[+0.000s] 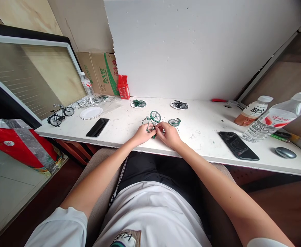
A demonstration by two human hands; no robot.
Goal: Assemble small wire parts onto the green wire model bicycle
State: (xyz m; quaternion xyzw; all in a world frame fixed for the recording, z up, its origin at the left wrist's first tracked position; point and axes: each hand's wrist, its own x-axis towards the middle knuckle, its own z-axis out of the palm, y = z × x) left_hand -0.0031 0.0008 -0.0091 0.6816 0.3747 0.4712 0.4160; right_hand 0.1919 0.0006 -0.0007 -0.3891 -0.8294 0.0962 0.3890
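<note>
White tabletop (204, 137) was left bare between two phones. Near its front edge, a green model bicycle (152, 120) was pinched by the left hand (142, 134) and right hand (169, 134), a loose green wheel (174, 122) lying just beside.

Both forearms reach forward; the left hand (141, 134) and right hand (169, 134) meet, fingers pinched closed together.

"炭" on the brown-drink bottle (252, 111) label (other print unreadable)
</note>
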